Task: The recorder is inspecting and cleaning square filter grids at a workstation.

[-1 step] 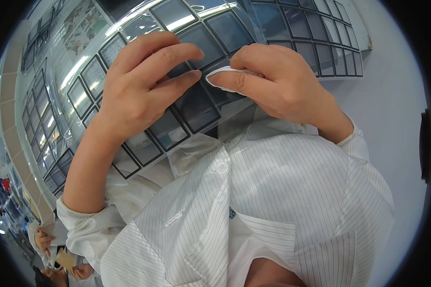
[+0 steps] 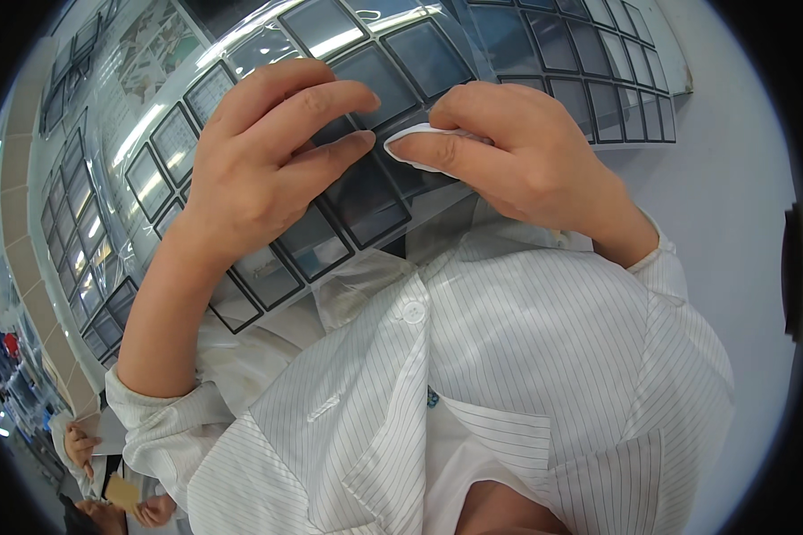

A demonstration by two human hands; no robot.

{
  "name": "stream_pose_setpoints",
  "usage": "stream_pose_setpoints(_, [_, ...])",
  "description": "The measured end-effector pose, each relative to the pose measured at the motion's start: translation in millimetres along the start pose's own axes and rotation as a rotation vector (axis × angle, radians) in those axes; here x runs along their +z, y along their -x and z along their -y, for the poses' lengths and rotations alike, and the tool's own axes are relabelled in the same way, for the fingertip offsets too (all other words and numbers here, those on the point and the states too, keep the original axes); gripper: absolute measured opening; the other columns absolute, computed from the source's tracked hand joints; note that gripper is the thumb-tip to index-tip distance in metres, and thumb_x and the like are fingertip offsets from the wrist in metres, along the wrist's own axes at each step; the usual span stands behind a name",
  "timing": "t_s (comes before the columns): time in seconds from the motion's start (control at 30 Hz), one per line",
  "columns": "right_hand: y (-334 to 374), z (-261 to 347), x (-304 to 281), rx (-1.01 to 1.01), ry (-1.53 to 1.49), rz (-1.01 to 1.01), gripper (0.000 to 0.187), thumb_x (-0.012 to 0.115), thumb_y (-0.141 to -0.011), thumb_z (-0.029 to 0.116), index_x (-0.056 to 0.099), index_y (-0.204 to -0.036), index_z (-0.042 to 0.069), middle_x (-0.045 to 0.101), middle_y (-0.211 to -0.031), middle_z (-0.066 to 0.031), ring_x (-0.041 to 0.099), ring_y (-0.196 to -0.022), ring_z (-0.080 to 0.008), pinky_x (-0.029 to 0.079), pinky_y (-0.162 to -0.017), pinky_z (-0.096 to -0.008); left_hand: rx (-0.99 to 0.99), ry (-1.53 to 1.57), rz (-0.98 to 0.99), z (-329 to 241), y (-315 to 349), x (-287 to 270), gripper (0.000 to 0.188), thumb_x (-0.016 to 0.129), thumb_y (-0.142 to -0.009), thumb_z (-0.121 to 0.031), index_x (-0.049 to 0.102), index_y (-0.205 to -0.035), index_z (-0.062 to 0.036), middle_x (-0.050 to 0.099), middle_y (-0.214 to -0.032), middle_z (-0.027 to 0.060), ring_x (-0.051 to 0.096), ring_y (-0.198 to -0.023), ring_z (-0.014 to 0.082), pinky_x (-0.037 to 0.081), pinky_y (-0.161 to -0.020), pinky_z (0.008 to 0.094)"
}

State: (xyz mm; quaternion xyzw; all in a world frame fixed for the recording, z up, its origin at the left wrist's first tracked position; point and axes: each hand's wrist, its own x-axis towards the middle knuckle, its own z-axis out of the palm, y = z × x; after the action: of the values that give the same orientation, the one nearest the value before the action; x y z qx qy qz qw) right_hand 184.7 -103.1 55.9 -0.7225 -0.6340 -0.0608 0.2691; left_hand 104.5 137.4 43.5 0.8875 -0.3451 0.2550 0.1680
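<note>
My right hand [image 2: 535, 156] pinches a folded white cloth [image 2: 419, 134] between thumb and fingers, low over a sheet of dark, black-framed rectangular panels [image 2: 366, 205]. To its left, my left hand [image 2: 263, 147] is bent above the same panels. Its thumb and finger tips are apart, with nothing visible between them, close to the cloth's left end. The undersides of both hands are hidden, and whether the left fingertips touch a panel I cannot tell.
Another group of framed panels [image 2: 571, 53] lies at the far right, and more panels [image 2: 71, 223] lie at the left. Clear plastic film [image 2: 134, 71] covers part of the table. At the lower left, another person's hand [image 2: 154, 510] holds a yellow piece [image 2: 122, 490].
Both my hands and the cloth stay in place. At the lower left, the other person's yellow piece has shifted and tilted slightly.
</note>
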Motion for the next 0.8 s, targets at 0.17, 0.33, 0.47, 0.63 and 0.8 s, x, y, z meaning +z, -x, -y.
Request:
stream_pose_setpoints(0.17, [1.9,-1.1,0.1,0.002,0.012,0.015,0.022,0.071,-0.078,0.011,0.073,-0.100,0.009,0.057,-0.078,-0.0045,0.055,-0.064,-0.0183,0.042,-0.052,-0.0299,-0.052,0.052,0.014,1.2,-1.3,-0.7,0.032,0.060,-0.066,0.001,0.075,-0.092,-0.0105,0.068,-0.109,0.0047,0.059,-0.099,0.0259,0.049,-0.062,0.0264])
stream_pose_setpoints(0.33, [2.7,-1.0,-0.1,0.010,0.011,0.011,0.023,0.071,-0.078,0.011,0.073,-0.101,0.010,0.056,-0.077,-0.0045,0.054,-0.064,-0.0184,0.041,-0.052,-0.0303,-0.034,0.066,0.016,2.8,-0.6,-0.9,0.031,0.059,-0.067,0.002,0.075,-0.091,-0.0094,0.067,-0.109,0.0050,0.059,-0.099,0.0259,0.048,-0.058,0.0254])
stream_pose_setpoints(0.47, [2.8,-0.7,-0.5,0.016,0.006,0.011,0.022,0.071,-0.078,0.011,0.074,-0.101,0.010,0.056,-0.077,-0.0042,0.054,-0.064,-0.0185,0.041,-0.051,-0.0303,-0.045,0.091,0.017,1.5,-0.6,-1.9,0.031,0.060,-0.066,0.001,0.076,-0.091,-0.0084,0.068,-0.109,0.0056,0.059,-0.098,0.0255,0.048,-0.059,0.0256])
stream_pose_setpoints(0.63, [2.8,-0.9,0.2,0.010,0.007,0.003,0.022,0.071,-0.078,0.011,0.074,-0.100,0.010,0.056,-0.076,-0.0039,0.054,-0.063,-0.0184,0.041,-0.051,-0.0302,-0.007,0.052,-0.004,1.6,-2.1,-0.7,0.034,0.060,-0.065,0.001,0.076,-0.093,-0.0081,0.068,-0.109,0.0061,0.059,-0.097,0.0253,0.048,-0.060,0.0257])
stream_pose_setpoints(0.8, [3.1,-1.7,1.2,-0.001,0.013,-0.001,0.023,0.071,-0.078,0.011,0.073,-0.101,0.011,0.056,-0.076,-0.0039,0.054,-0.063,-0.0182,0.041,-0.051,-0.0301,-0.013,0.061,0.004,1.1,-1.3,0.3,0.034,0.060,-0.065,0.001,0.076,-0.093,-0.0083,0.068,-0.109,0.0057,0.059,-0.097,0.0256,0.049,-0.062,0.0260])
